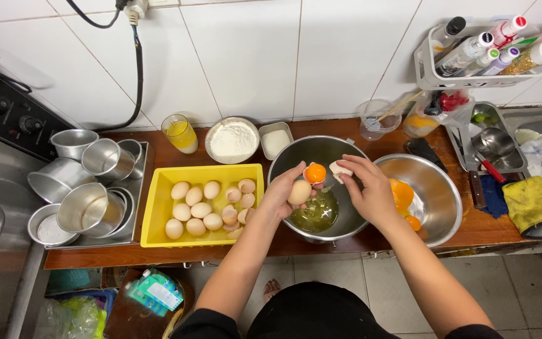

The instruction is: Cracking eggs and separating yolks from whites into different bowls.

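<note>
- Currently, a half eggshell with yolk (314, 172) is gripped by the left hand (285, 190), cupped upward, held over the steel bowl of egg whites (283, 164).
- An empty half shell (340, 170) is pinched in the fingertips of the right hand (369, 189), just beside the yolk-holding shell, on its right.
- Both shells are held close together above the bowl's middle; the yolk lies between the two hands, nearer the left one.
- A pool of clear white (316, 213) is seen in the bowl directly under the shells.
- A second steel bowl with yolks (440, 194) sits touching or just beside the first, on the right hand's side.
- A yellow tray of whole eggs and broken shells (165, 182) lies to the left of the left forearm on the wooden tabletop (490, 229).
- Behind the tray: a glass of yellow liquid (180, 133), a bowl of flour (231, 139), a small white-filled tin (275, 140).
- Metal cake tins (89, 188) are stacked at far left.
</note>
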